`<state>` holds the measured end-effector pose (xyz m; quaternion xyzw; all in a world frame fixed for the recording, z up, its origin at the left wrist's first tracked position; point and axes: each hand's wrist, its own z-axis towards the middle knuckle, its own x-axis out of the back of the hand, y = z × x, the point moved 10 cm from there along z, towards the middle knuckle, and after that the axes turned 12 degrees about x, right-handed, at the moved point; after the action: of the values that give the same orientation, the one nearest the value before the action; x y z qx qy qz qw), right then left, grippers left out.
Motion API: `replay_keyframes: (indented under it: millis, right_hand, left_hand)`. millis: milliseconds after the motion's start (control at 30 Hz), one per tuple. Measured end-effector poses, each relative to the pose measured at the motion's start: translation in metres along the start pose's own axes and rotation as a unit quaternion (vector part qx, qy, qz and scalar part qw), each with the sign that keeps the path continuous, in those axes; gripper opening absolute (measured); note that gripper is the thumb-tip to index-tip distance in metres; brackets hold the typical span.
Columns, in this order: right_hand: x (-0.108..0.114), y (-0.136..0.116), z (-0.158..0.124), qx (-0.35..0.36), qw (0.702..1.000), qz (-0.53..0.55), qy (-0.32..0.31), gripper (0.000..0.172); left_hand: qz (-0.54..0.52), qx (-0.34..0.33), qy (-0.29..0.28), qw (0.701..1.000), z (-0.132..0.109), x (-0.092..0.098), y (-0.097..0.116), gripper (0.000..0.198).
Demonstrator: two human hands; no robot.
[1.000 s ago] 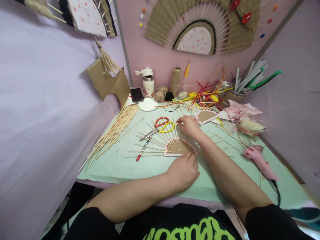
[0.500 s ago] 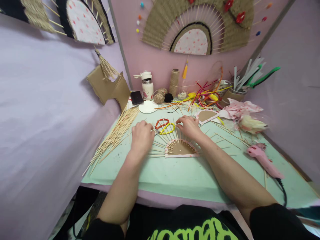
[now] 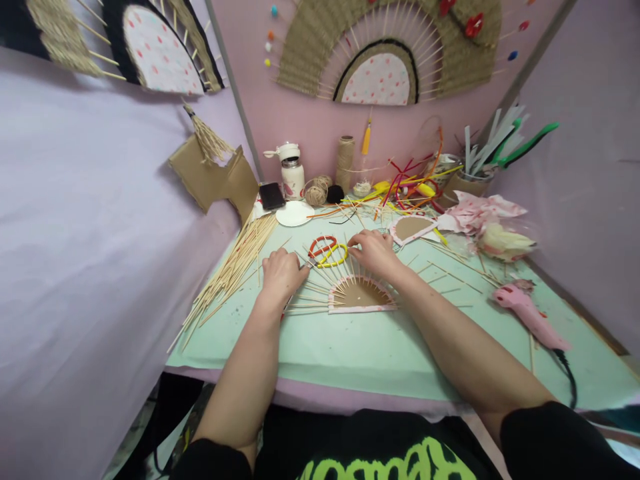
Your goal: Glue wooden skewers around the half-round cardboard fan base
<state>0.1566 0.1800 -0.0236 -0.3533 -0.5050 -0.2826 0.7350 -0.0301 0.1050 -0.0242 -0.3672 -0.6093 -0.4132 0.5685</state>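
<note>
Presently flat on the table (image 3: 340, 357), near the middle: a half-round cardboard panel (image 3: 363, 293) with pink-spotted edging, straight side toward the person, thin sticks (image 3: 310, 307) radiating from the curved side. At the left of this fan: left hand (image 3: 281, 272), back upward, over the outer stick ends — fingers curled, thumb extended toward the scissors (image 3: 327, 255). Not possible to tell under that hand: pinch or mere contact. Above the panel's right side: right hand (image 3: 376, 253), with bent fingers, tips of thumb and forefinger close together just beside the yellow scissor handle — too small to tell whether pinching a stick. Behind the panel, to the left: scissors with red and yellow handles, crossed by several sticks. Beyond the right hand: second half-round panel (image 3: 413, 229). Far right: pink glue gun (image 3: 533, 317). Far left: loose stick bundle (image 3: 233, 263).
</note>
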Motion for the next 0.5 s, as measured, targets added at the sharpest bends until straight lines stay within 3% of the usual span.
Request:
replay_keyframes:
  millis: [500]
  right_hand:
    - [-0.0010, 0.0012, 0.0000, -0.001, 1.000, -0.007, -0.003, 0.021]
  left_hand:
    - [0.033, -0.004, -0.007, 0.999, -0.0020, -0.0020, 0.0039, 0.028]
